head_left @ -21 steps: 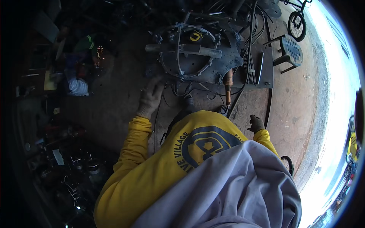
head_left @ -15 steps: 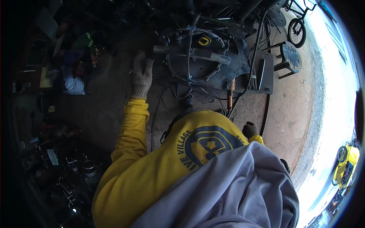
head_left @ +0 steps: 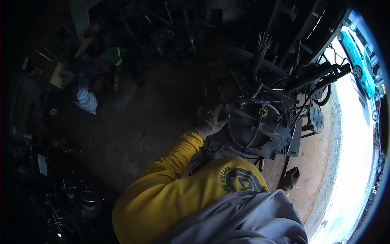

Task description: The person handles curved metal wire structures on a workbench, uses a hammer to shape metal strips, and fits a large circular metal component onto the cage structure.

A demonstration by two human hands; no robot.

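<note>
While depth is lost to shadow, contact between knit-gloved left hand (head_left: 214, 121), fingers parted, and round metal frame (head_left: 259, 121) on dark plate (head_left: 277, 147) cannot be told; right hand (head_left: 290, 180) is dimly lit, finger state unreadable.

Daylight glare whitens the flat pale ground (head_left: 349, 171) right of the yellow cloth sweatshirt (head_left: 156, 191), shadow darkening its left.

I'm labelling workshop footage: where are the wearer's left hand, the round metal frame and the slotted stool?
Left hand (head_left: 215, 121): head view, back of the glove.
Round metal frame (head_left: 260, 121): head view, curved bar across its ring.
Slotted stool (head_left: 317, 117): head view, slotted surface.
</note>
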